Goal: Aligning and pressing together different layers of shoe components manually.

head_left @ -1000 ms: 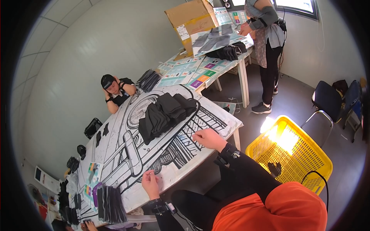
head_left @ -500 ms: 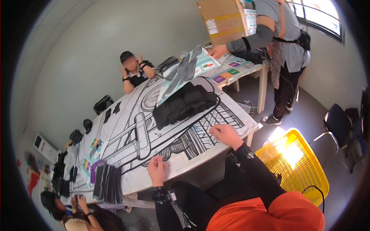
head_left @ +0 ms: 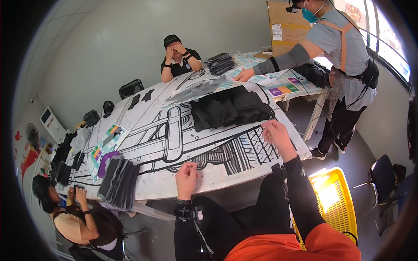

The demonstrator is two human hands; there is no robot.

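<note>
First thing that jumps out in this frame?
The long table, covered in a bold black-and-white line drawing, fills the middle, with a heap of folded black cloth on its far half. The wearer's left hand and right hand rest on its near edge, nothing visibly held. A bright yellow basket glows on the floor at lower right.

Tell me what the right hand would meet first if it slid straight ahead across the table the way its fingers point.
Probably the pile of folded black fabric pieces, just beyond the right hand on the black-and-white printed table cover; depth is uncertain in this fisheye view.
</note>
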